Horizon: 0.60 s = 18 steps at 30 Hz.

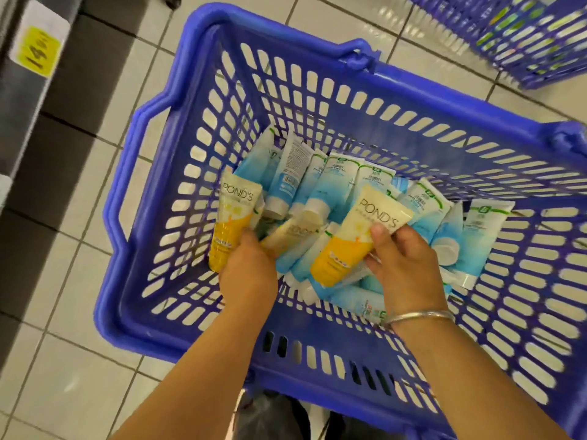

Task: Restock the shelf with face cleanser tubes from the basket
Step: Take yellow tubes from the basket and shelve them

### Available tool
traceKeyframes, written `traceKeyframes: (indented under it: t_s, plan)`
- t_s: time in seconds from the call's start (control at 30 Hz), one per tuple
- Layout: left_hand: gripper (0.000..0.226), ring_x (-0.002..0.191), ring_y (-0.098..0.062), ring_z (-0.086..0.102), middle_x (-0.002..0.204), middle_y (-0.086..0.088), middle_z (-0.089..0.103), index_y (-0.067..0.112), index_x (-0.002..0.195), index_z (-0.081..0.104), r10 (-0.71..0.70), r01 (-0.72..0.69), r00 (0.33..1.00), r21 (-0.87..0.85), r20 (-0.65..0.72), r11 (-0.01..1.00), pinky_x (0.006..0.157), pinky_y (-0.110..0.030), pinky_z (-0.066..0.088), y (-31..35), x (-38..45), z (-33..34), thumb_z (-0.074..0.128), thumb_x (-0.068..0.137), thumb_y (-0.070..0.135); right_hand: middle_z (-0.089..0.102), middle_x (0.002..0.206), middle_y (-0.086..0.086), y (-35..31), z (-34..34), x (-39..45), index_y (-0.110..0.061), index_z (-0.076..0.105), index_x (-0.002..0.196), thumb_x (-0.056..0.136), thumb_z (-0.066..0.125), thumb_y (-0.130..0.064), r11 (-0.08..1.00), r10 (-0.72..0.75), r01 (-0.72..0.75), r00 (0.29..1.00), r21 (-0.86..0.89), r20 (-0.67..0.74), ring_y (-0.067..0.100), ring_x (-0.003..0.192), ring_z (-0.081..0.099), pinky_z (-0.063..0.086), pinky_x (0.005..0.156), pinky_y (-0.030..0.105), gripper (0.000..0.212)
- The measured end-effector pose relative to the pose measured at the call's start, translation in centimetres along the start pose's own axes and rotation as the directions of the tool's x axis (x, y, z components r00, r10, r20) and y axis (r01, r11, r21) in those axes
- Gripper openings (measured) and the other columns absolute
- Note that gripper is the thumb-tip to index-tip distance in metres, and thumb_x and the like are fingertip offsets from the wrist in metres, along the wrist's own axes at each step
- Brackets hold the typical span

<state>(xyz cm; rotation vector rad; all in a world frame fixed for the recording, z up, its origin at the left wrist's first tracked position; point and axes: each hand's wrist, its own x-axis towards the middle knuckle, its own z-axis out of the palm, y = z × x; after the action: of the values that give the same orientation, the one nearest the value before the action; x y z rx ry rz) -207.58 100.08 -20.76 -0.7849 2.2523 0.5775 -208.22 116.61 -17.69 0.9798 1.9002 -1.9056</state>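
A blue plastic basket (152, 217) stands on the tiled floor and fills most of the view. Several blue-and-white cleanser tubes (324, 192) lie piled in its bottom. My left hand (247, 274) grips a yellow-and-cream tube (233, 214) at the basket's left side, and more tubes seem bunched in the same hand. My right hand (406, 265) holds a second yellow-and-cream tube (355, 236) over the pile, thumb on its printed face. A third cream tube (292, 233) lies between my hands.
The shelf edge (19, 90) runs down the far left, with a yellow price tag (39, 50) on it. A second blue basket (524, 36) stands at the top right. White floor tiles (63, 360) surround the basket.
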Motion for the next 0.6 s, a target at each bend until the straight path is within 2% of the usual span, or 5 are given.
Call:
traceKeyframes:
  t_s: [0.07, 0.17, 0.4, 0.47, 0.6]
  plan:
    - [0.054, 0.11, -0.037, 0.053, 0.124, -0.017, 0.052, 0.01, 0.131, 0.036, 0.047, -0.054, 0.997, 0.098, 0.067, 0.994, 0.084, -0.045, 0.045, 0.1, 0.2, 0.2, 0.063, 0.086, 0.026, 0.072, 0.076, -0.009, 0.1, -1.1, -0.3, -0.025, 0.064, 0.087, 0.091, 0.052, -0.025, 0.996, 0.06, -0.058, 0.998, 0.07, -0.03, 0.004, 0.074, 0.068, 0.055, 0.062, 0.021, 0.013]
    - [0.058, 0.107, -0.035, 0.055, 0.125, -0.016, 0.051, 0.009, 0.13, 0.035, 0.06, -0.072, 0.996, 0.194, 0.069, 0.978, 0.079, -0.041, 0.045, 0.2, 0.4, 0.7, 0.066, 0.084, 0.026, 0.071, 0.078, -0.008, 0.7, -2.4, -0.7, -0.027, 0.064, 0.091, 0.093, 0.047, -0.032, 0.98, 0.154, -0.146, 0.987, 0.138, -0.051, 0.007, 0.073, 0.068, 0.055, 0.059, 0.026, 0.018]
    - [0.054, 0.109, -0.033, 0.057, 0.119, -0.014, 0.057, 0.007, 0.13, 0.033, 0.138, -0.125, 0.99, 0.346, -0.013, 0.93, 0.073, -0.038, 0.044, 0.7, 1.3, 1.6, 0.062, 0.087, 0.021, 0.072, 0.076, -0.009, 2.2, -3.5, -1.1, -0.041, 0.069, 0.077, 0.094, 0.041, -0.043, 0.985, 0.156, -0.147, 0.982, 0.089, -0.103, 0.012, 0.075, 0.066, 0.053, 0.081, 0.045, 0.033]
    - [0.039, 0.109, -0.032, 0.056, 0.119, -0.012, 0.056, 0.009, 0.124, 0.041, 0.15, -0.132, 0.988, 0.382, -0.018, 0.915, 0.069, -0.036, 0.04, 0.8, 1.5, 1.6, 0.057, 0.09, 0.019, 0.073, 0.079, 0.003, 2.4, -3.5, -1.1, -0.032, 0.067, 0.087, 0.089, 0.041, -0.047, 0.974, 0.184, -0.174, 0.981, 0.141, -0.057, 0.024, 0.074, 0.068, 0.057, 0.071, 0.045, 0.03]
    - [0.031, 0.107, -0.032, 0.055, 0.119, -0.013, 0.054, 0.008, 0.117, 0.05, 0.19, -0.173, 0.982, 0.324, -0.022, 0.93, 0.07, -0.035, 0.04, 0.6, 1.4, 1.2, 0.058, 0.09, 0.022, 0.072, 0.07, 0.007, 1.7, -3.4, -0.9, -0.023, 0.06, 0.096, 0.092, 0.039, -0.042, 0.936, 0.255, -0.249, 0.967, 0.248, 0.006, 0.02, 0.055, 0.068, 0.055, 0.047, 0.029, 0.029]
